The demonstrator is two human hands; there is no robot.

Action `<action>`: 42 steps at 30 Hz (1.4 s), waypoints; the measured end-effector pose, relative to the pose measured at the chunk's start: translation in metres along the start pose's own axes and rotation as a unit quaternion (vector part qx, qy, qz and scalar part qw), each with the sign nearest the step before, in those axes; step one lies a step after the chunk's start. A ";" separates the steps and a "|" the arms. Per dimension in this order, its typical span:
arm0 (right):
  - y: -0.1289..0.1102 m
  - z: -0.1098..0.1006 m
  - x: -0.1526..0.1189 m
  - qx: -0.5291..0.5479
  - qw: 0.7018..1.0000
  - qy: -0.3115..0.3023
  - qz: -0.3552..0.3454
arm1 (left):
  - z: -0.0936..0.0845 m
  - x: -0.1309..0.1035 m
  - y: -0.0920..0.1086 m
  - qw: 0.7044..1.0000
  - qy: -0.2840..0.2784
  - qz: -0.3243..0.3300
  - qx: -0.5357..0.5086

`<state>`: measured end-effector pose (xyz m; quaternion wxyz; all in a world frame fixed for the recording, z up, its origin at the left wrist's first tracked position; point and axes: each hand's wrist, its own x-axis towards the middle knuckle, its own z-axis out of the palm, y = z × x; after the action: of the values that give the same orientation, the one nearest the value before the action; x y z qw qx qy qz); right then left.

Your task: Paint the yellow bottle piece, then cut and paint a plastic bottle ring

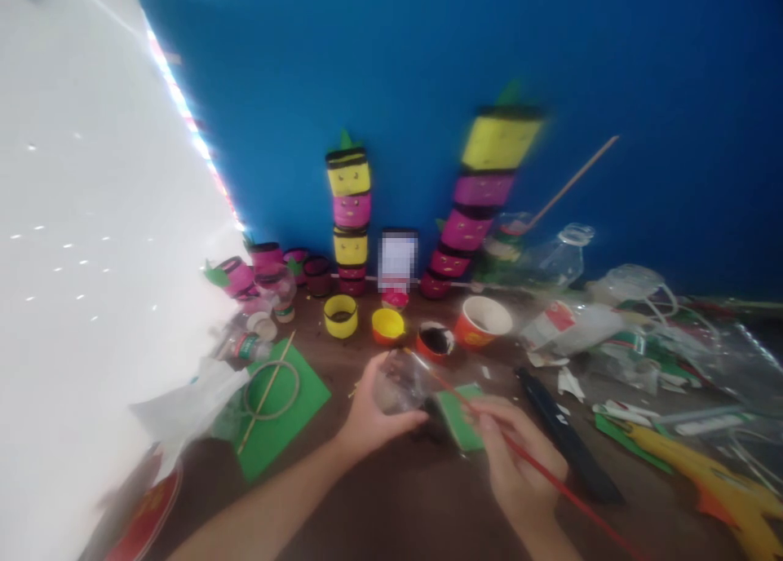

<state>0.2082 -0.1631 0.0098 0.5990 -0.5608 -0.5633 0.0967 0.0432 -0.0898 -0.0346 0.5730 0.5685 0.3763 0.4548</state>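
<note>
My left hand [367, 422] is wrapped around a clear plastic piece [397, 388], which looks like a cut bottle section. My right hand [519, 447] grips a slim red paintbrush [572, 489], its tip close to the clear piece's upper rim; blur hides whether they touch. Just beyond stand a cup of yellow paint [388, 326], a cup with dark paint [435, 341] and a red-and-white paper cup [483, 320]. To their left sits a yellow pot with dark rims [341, 320]. A small green pad or paper [458, 421] lies between my hands.
Two stacks of painted faces, one shorter [351, 218] and one taller [474, 198], stand against the blue wall. Green card [306, 394] and a ring lie left. On the right are a long black object [566, 435], a yellow glue gun [697, 467] and plastic bottles [572, 329].
</note>
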 end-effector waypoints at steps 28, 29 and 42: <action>-0.001 -0.002 0.000 -0.059 0.986 -0.032 -0.150 | -0.001 0.000 -0.003 0.999 -0.003 0.019 0.029; -0.003 -0.002 0.000 -0.064 0.985 -0.030 -0.156 | -0.001 0.000 -0.004 0.999 -0.002 0.020 0.030; -0.011 0.000 0.003 -0.097 0.977 0.011 -0.187 | 0.001 -0.002 -0.001 0.999 0.024 0.016 0.046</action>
<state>0.2036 -0.1650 0.0196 0.5556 -0.5019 -0.6582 -0.0786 0.0435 -0.0919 -0.0355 0.5294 0.5895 0.4010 0.4598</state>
